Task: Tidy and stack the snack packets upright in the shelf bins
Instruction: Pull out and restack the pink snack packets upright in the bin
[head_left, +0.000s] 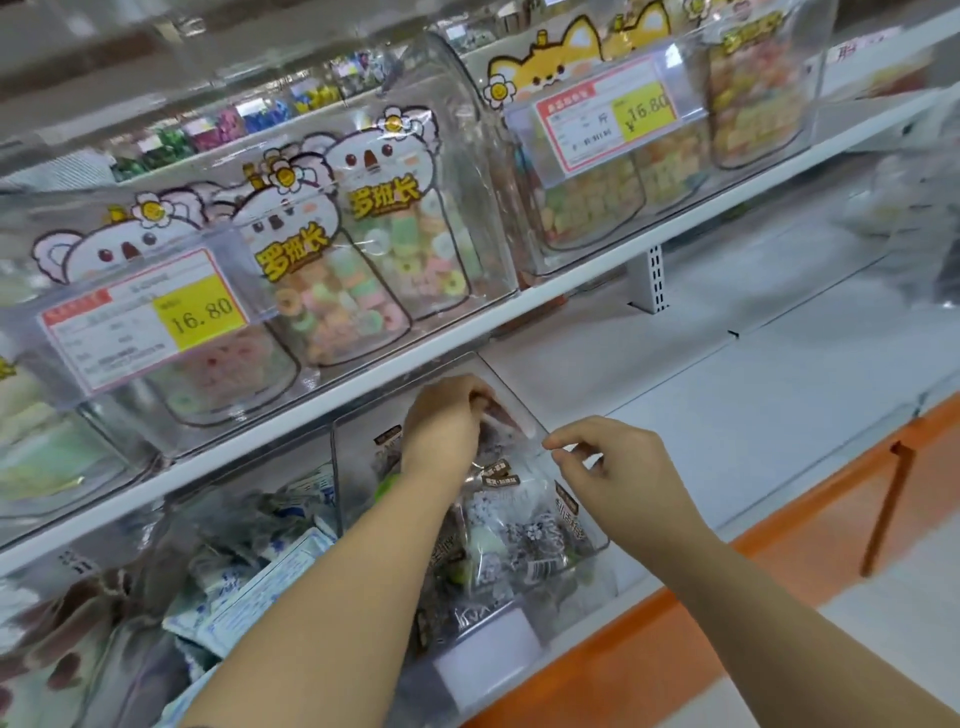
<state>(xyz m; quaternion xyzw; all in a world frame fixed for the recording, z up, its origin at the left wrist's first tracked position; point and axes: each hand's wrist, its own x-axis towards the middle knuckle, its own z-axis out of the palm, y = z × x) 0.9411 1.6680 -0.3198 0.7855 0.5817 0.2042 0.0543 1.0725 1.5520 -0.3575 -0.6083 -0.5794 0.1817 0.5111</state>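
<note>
Reaching into a clear plastic bin (358, 467) on the lower white shelf (727, 415), the left hand (441, 426) curls its fingers round a dark red-brown snack packet (501, 415) at the back of the bin. Most of that packet is hidden by the hand, so its long axis cannot be told. The right hand (613, 467) is at the bin's right rim, thumb and forefinger pinching the top corner, the other fingers loosely bent. The patterned black-and-white and green snack packets (519, 535) that fill the bin are not upright: they lean at mixed angles, long axes tilted toward the open front, several overlapping. Just left, a second clear bin (171, 525) holds blue-and-white packets (260, 566) lying in a loose heap. On the upper white shelf (571, 275) stand clear bags of ring-shaped sweets with koala headers (384, 218), upright in their bins, behind a red-and-yellow price label (150, 322). An orange band (675, 623) edges the lower shelf.
</note>
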